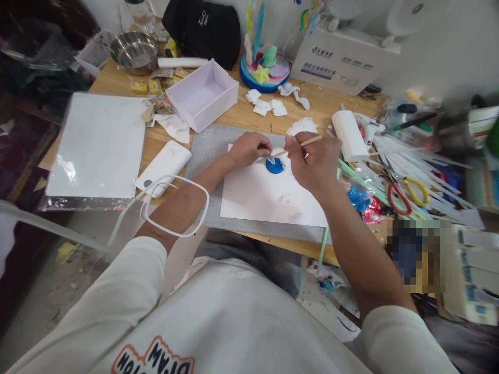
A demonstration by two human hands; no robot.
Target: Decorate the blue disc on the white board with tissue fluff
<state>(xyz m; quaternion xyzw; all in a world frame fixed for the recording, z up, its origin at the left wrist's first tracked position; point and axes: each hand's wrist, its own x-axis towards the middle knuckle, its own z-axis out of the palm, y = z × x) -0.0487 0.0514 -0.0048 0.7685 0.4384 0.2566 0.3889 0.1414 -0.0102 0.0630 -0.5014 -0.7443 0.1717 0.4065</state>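
My right hand (314,158) is closed around a thin wooden stick (313,141), whose tip points left and down toward a small blue disc (275,167). A white, lumpy bit of material lies on the disc's upper part, by the stick's tip. Just left of it, my left hand (249,150) is closed, thumb and fingertips together at the disc's upper left edge. Whatever those fingers pinch is too small to make out. The disc rests on a white sheet of paper (249,200), which carries a pale smudge nearer to me.
Under the paper is a grey cutting mat (202,156). A power bank (166,163) with a looped white cable lies by my left forearm. Behind are a lilac box (205,96) and a decorated blue round base (265,72). Scissors (399,197) and a white roll (350,136) lie right.
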